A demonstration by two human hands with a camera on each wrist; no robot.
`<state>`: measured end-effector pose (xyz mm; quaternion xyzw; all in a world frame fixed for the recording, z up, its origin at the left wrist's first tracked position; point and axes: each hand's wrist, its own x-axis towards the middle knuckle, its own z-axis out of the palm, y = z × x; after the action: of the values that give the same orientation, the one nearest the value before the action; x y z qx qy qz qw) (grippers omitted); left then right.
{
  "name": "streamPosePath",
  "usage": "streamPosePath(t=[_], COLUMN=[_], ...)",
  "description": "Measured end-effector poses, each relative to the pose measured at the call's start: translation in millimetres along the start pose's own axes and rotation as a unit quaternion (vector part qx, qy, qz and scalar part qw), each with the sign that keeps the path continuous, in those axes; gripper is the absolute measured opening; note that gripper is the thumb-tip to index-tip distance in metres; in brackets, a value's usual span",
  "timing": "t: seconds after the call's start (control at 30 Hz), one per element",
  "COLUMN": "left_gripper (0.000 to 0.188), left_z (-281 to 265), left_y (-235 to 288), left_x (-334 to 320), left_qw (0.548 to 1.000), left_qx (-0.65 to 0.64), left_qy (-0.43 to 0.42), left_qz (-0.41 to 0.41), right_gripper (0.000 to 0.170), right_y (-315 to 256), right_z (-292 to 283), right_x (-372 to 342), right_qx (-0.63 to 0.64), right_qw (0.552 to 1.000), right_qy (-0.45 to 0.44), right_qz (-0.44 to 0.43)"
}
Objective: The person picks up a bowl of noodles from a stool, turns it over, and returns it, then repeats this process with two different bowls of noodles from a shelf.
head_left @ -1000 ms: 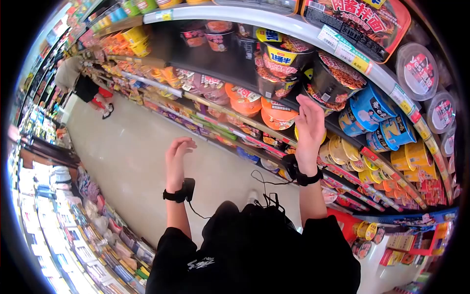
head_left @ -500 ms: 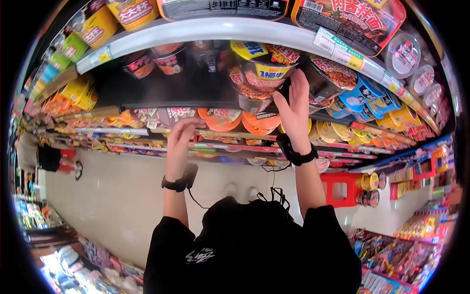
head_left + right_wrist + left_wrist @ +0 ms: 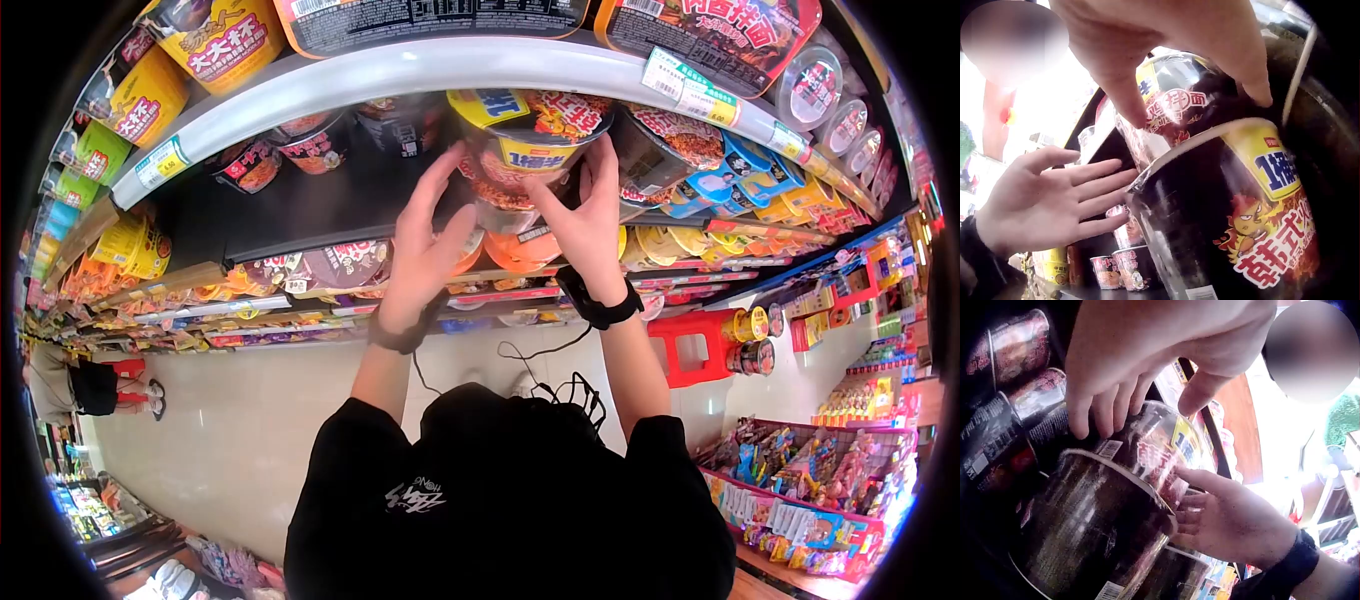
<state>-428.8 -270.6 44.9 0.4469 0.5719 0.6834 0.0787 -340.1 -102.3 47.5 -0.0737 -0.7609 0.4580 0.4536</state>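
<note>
A large black noodle bucket with a yellow label stands on another dark noodle bucket at the front of the shelf. My right hand is at its right side, thumb across the front and fingers extended along the side. My left hand is raised at its left, fingers spread and fairly straight, fingertips close to the wall. In the right wrist view, a bucket with a flame-haired cartoon overlaps the one under my right thumb. My left palm faces them from the left.
More black buckets stand close on the right, then blue tubs. A white shelf edge curves just above. Smaller cups sit deeper left. Orange-lidded bowls fill the shelf below. A red stool stands right.
My body has turned to face the shelf. My right hand has come to the bucket's right side. My left hand has risen from the lower shelf to the bucket's left side.
</note>
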Motion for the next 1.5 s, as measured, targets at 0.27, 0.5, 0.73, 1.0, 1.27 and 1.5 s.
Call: streamPosePath(t=[0.27, 0.5, 0.73, 1.0, 1.27, 1.5], left_gripper=[0.063, 0.065, 0.072, 0.074, 0.072, 0.072], left_z=[4, 0, -1, -3, -7, -11], left_y=[-8, -6, -15, -8, -5, 15], left_x=[6, 14, 17, 13, 5, -4], left_qw=[0.999, 0.996, 0.996, 0.995, 0.996, 0.995], left_qx=[0.02, -0.056, -0.06, -0.076, -0.072, -0.084], left_qy=[0.034, 0.061, 0.057, 0.052, 0.055, 0.048], left_qz=[0.024, 0.018, 0.016, -0.021, -0.007, -0.005], right_gripper=[0.084, 0.061, 0.053, 0.066, 0.066, 0.062], right_y=[-17, -20, -26, -39, -43, -63], right_z=[-6, -15, -14, -12, -13, -14], right_x=[-5, -2, 1, -2, -7, -15], right_qx=[-0.099, 0.123, 0.132, 0.186, 0.178, 0.196], right_qw=[0.994, 0.987, 0.983, 0.975, 0.98, 0.977], right_qy=[-0.029, -0.04, -0.022, -0.044, -0.048, -0.055], right_qz=[0.022, 0.098, 0.125, 0.111, 0.08, 0.065])
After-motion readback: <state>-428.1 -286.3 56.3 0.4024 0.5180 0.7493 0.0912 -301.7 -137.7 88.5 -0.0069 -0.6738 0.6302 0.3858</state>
